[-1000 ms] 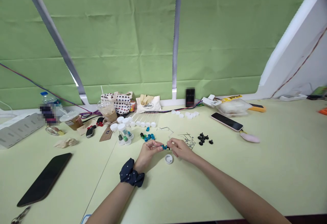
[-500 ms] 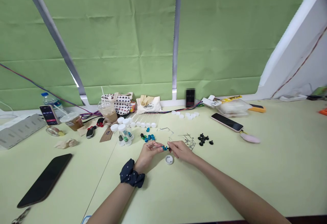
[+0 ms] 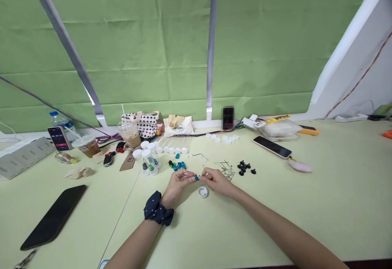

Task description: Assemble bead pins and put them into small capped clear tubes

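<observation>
My left hand is closed in a pinch around a small shiny blue piece, held just above the table. My right hand meets it from the right, thumb and fingers pressed together at the piece's right end; whatever lies between those fingertips is hidden. Just below both hands is a round white cap with its hollow side up and tiny bits inside. Several loose blue pieces lie beyond my left hand. Thin metal pins are scattered behind my right hand, and black knob-like parts sit farther right.
Clear tubes with white caps stand at left centre, with more tubes lying behind. White caps are at the back. Drink cups, a black phone and a pink-edged phone surround the work area.
My right hand has shifted slightly left, its fingertips closer to my left hand. The dark end of the blue piece that showed before is now out of sight. My left hand has stayed put.
</observation>
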Motion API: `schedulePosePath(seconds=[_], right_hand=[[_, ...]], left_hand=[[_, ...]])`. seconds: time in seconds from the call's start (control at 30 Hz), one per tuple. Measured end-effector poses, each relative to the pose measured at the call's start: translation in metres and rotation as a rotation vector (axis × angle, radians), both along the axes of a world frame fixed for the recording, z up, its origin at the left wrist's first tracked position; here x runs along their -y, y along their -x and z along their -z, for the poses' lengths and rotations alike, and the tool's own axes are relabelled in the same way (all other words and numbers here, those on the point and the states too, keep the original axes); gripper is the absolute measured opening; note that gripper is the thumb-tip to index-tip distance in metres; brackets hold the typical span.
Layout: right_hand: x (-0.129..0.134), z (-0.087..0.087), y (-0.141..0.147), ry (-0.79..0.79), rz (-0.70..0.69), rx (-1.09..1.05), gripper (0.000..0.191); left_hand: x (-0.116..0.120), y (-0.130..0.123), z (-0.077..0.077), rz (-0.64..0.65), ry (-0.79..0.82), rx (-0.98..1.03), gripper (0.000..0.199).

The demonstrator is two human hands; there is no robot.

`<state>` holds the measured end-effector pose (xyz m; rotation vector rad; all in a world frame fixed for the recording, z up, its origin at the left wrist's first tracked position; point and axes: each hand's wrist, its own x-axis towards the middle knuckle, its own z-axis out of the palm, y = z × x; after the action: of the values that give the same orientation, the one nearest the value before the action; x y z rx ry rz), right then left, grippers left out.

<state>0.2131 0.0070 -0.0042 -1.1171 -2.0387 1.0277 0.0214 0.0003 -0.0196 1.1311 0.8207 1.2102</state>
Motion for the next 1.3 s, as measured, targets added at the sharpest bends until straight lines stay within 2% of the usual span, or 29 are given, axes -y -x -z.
schedulePosePath(seconds=[0.07,0.2,0.27,0.37,0.53,0.67,0.8,0.93,1.07,1.13,1.23,1.3], right_hand=[[0.0004,-0.0001,0.0,0.021,-0.005,0.01,0.049],[0.0005,-0.0005,-0.0001,-0.014,0.017,-0.002,0.036],[0.0004,-0.0011,0.0,-0.023,0.006,-0.007,0.035],[0.0003,-0.0021,0.0004,0.012,-0.012,0.003,0.045],[-0.0005,-0.0007,-0.0002,-0.016,-0.015,0.007,0.038],[-0.0018,0.0015,-0.0007,0.019,-0.008,0.01,0.054],[-0.0014,0.0011,-0.001,-0.015,0.01,0.015,0.039],[-0.0001,-0.0009,-0.001,0.019,-0.019,0.025,0.053],[0.0009,-0.0047,-0.0018,-0.039,-0.01,0.048,0.037],[0.0012,-0.0062,-0.002,-0.06,-0.027,0.063,0.036],[0.0013,-0.0066,-0.0019,-0.059,-0.017,0.078,0.048],[0.0008,-0.0058,-0.0018,-0.073,0.004,0.085,0.04]], left_hand=[[0.0005,-0.0004,-0.0002,0.006,-0.001,0.004,0.021],[0.0009,-0.0009,0.0002,-0.002,-0.001,0.009,0.022],[0.0004,-0.0009,0.0009,-0.002,-0.005,0.009,0.021],[-0.0004,-0.0008,0.0019,0.012,-0.009,0.01,0.021],[-0.0005,-0.0007,0.0026,-0.001,-0.001,-0.001,0.021],[0.0004,-0.0014,0.002,0.009,-0.015,-0.019,0.02],[0.0006,-0.0017,0.0012,0.007,-0.009,-0.006,0.021],[0.0006,-0.0015,0.0014,0.016,-0.02,-0.012,0.021],[0.0012,-0.0013,0.0005,0.004,-0.027,-0.024,0.018],[0.0016,-0.0014,-0.0001,0.013,-0.029,-0.023,0.018],[0.0015,-0.0019,-0.0001,0.026,-0.029,-0.014,0.019],[0.001,-0.002,0.0004,0.018,-0.026,-0.01,0.018]])
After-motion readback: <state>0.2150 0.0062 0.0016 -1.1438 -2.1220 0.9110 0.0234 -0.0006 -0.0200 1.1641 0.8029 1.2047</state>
